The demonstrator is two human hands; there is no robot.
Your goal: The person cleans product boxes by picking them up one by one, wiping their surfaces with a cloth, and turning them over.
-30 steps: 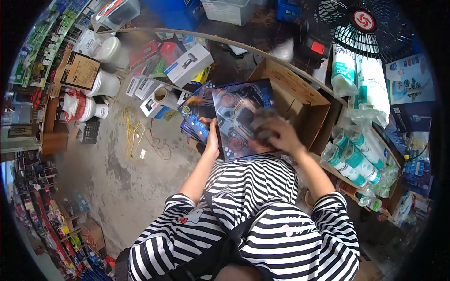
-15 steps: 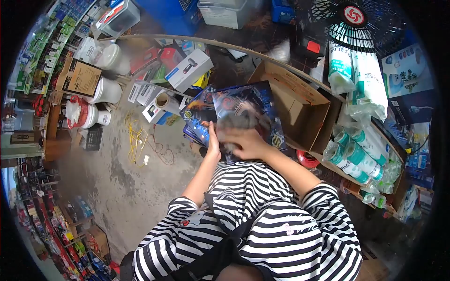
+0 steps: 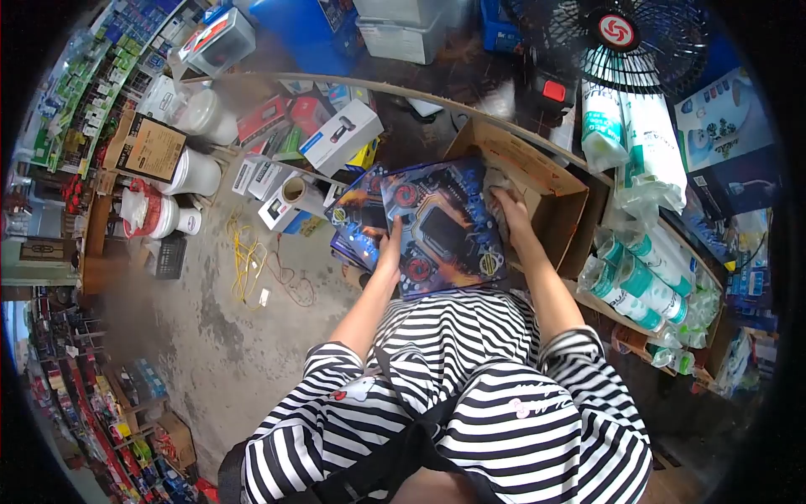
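Observation:
In the head view, a flat dark-blue printed box with orange and red circuit-like graphics lies tilted in front of my striped shirt. My left hand grips its left edge; some of the fingers are hidden. A crumpled greyish cloth is bunched in my right hand, at the upper right edge of the box. Under and left of this box is another box with similar printing, partly covered.
To the right stands an open cardboard carton. Plastic-wrapped green-and-white rolls lie beyond it, beneath a black fan. Product boxes are piled ahead. Yellow cord and white buckets sit on the left floor.
My right hand and the cloth have moved right, from the middle of the printed box to its right edge, uncovering the front. My left hand stays at the left edge.

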